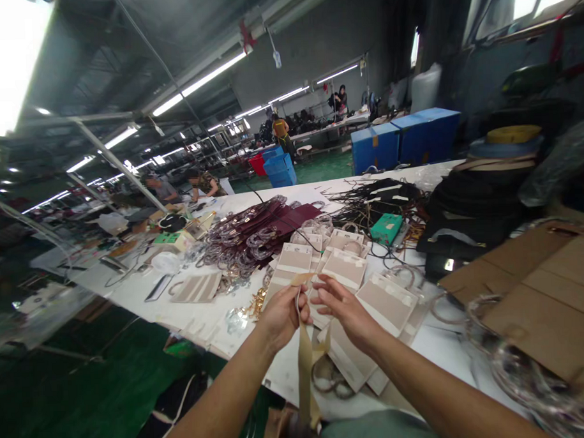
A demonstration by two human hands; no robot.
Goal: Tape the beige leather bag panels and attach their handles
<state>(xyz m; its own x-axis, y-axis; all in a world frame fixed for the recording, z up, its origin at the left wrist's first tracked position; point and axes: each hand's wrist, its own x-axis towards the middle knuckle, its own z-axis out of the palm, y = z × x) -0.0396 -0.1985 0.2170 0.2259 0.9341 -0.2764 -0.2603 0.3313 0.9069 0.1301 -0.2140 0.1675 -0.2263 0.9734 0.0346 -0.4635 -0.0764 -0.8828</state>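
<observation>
A long tan strap hangs from my left hand, whose fingers are closed around it. Its upper part bends over toward my right hand, and its lower part drops past the table's front edge to my lap. My right hand faces the left one with fingers apart and slightly curled. Its fingertips are close to the strap's bent end; whether they touch it I cannot tell. Under and beyond both hands lie several beige bag panels with pale strips and looped handles.
On the white table are a maroon pile of bag pieces, gold metal fittings, a green box and black cords. Brown panels are stacked at right. Blue bins and other people are farther back.
</observation>
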